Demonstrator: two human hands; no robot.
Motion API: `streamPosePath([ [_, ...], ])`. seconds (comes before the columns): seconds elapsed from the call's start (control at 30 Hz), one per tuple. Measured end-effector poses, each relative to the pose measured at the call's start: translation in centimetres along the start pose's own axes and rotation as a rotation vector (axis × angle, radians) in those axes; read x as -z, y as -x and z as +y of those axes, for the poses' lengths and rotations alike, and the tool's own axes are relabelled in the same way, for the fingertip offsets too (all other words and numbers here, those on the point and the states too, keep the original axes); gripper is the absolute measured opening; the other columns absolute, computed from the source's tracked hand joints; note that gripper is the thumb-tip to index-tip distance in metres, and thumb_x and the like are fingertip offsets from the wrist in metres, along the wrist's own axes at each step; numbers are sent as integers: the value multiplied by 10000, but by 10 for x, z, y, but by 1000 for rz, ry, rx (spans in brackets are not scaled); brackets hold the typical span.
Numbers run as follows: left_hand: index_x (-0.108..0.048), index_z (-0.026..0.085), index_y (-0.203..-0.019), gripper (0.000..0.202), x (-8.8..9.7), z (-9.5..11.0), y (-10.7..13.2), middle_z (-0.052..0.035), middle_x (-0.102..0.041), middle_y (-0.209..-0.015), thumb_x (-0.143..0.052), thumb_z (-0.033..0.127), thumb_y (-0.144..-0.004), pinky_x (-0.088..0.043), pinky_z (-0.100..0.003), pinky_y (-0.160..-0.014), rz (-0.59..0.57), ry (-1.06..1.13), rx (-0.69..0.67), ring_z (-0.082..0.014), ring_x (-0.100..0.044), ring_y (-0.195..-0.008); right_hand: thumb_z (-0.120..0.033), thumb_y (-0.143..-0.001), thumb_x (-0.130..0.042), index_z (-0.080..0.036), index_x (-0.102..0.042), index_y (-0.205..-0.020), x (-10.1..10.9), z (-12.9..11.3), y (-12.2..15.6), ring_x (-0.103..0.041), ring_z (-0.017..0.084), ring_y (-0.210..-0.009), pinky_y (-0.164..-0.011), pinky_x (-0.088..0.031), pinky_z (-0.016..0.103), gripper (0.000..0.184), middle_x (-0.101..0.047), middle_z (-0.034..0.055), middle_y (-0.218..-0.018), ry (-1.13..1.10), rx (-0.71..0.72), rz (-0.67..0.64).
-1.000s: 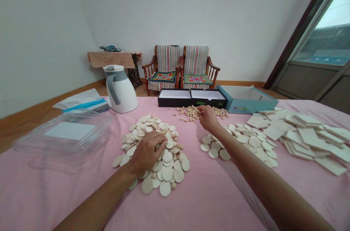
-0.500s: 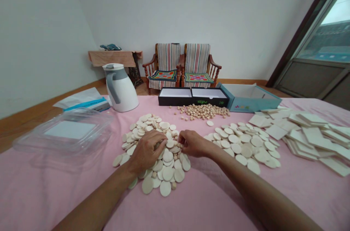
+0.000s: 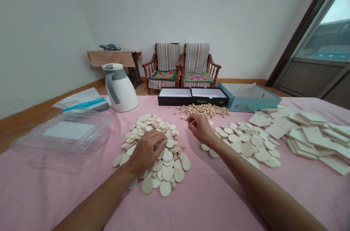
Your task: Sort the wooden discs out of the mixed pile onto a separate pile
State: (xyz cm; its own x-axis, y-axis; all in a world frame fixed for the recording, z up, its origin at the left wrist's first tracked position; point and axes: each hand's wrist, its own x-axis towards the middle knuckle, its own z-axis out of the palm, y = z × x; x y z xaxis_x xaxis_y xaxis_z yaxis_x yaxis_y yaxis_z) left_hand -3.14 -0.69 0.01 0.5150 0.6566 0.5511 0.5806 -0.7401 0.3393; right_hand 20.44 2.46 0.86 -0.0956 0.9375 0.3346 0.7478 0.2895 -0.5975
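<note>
My left hand (image 3: 149, 151) rests on a heap of pale round wooden discs (image 3: 167, 173), its fingers curled inward; whatever they hold is hidden. A few small wooden cubes (image 3: 173, 185) lie among these discs, and one loose cube (image 3: 183, 147) sits at the heap's right edge. Above the pink cloth, my right hand (image 3: 201, 128) hovers just short of a pile of small wooden cubes (image 3: 209, 110). Its thumb and fingers are bent together, and anything between them is too small to make out. Beside that forearm spreads a second heap of wooden discs (image 3: 246, 140).
Square wooden boards (image 3: 308, 129) are stacked loosely at the right. Behind the cubes stand a black two-part box (image 3: 175, 101) and a blue box (image 3: 248, 103). A white jug (image 3: 124, 92) and a clear plastic container (image 3: 95, 141) occupy the left on the pink cloth (image 3: 191, 202).
My right hand has left the edge of the left disc heap and moved away, up and to the right, toward the cube pile. My left hand stays in place.
</note>
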Motion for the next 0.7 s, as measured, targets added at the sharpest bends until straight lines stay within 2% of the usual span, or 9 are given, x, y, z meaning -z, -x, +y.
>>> streamPosePath([
  [0.07,-644,179,-890,135,0,0,0,-44,-667,-883,-510,193,-883,-455,-336,-815,1,2,-1,-174,-586,-874,-101,-712,-539,-150,-621,-817,0,-6,7,-545,115,-684,-624,-384,212,141,-634,37,-815,19,85,-281],
  [0.13,-646,180,-892,135,0,1,-1,-45,-667,-881,-512,195,-882,-458,-336,-812,1,1,0,-175,-586,-874,-116,-673,-582,-155,-641,-815,-2,-11,14,-540,113,-681,-602,-377,202,159,-633,34,-816,32,145,-496],
  [0.23,-653,183,-895,139,0,2,-2,-46,-670,-879,-516,199,-879,-463,-338,-806,1,-8,2,-178,-590,-870,-81,-646,-560,-157,-653,-828,-5,-17,20,-532,105,-673,-583,-371,187,218,-630,32,-809,44,185,-594],
  [0.4,-657,182,-899,150,1,2,-1,-54,-672,-876,-509,200,-881,-468,-343,-803,8,-9,-5,-183,-595,-863,-14,-619,-513,-147,-636,-706,-6,-12,14,-515,108,-636,-568,-359,195,202,-628,31,-728,143,85,-531],
  [0.47,-654,183,-899,145,1,2,-1,-52,-672,-881,-510,196,-881,-466,-344,-807,1,-6,1,-183,-596,-867,-8,-638,-511,-142,-633,-722,-4,-6,8,-521,112,-641,-584,-369,206,200,-624,38,-735,156,9,-379],
  [0.53,-651,185,-895,137,1,1,-1,-49,-672,-884,-516,193,-877,-466,-342,-806,0,-7,7,-182,-597,-870,-19,-690,-497,-140,-636,-859,-4,-1,3,-543,113,-685,-615,-393,212,250,-630,62,-862,93,-18,-135],
  [0.6,-649,184,-886,130,0,2,-1,-48,-673,-882,-520,192,-874,-467,-340,-803,8,-10,6,-182,-598,-869,-34,-738,-479,-149,-601,-1012,-6,3,1,-560,107,-726,-652,-422,221,321,-606,85,-1015,-15,16,52],
  [0.63,-648,182,-884,128,0,2,-1,-49,-674,-881,-521,192,-873,-467,-340,-802,12,-11,5,-183,-599,-867,-39,-752,-475,-154,-589,-1041,-8,4,1,-564,107,-741,-677,-433,231,331,-596,88,-1046,-58,58,76],
  [0.7,-648,180,-883,129,0,2,-2,-51,-674,-878,-520,192,-873,-467,-339,-800,10,-14,4,-182,-598,-862,-32,-758,-475,-161,-599,-1016,-15,3,3,-568,131,-821,-771,-436,270,314,-609,81,-1025,-80,189,21],
])
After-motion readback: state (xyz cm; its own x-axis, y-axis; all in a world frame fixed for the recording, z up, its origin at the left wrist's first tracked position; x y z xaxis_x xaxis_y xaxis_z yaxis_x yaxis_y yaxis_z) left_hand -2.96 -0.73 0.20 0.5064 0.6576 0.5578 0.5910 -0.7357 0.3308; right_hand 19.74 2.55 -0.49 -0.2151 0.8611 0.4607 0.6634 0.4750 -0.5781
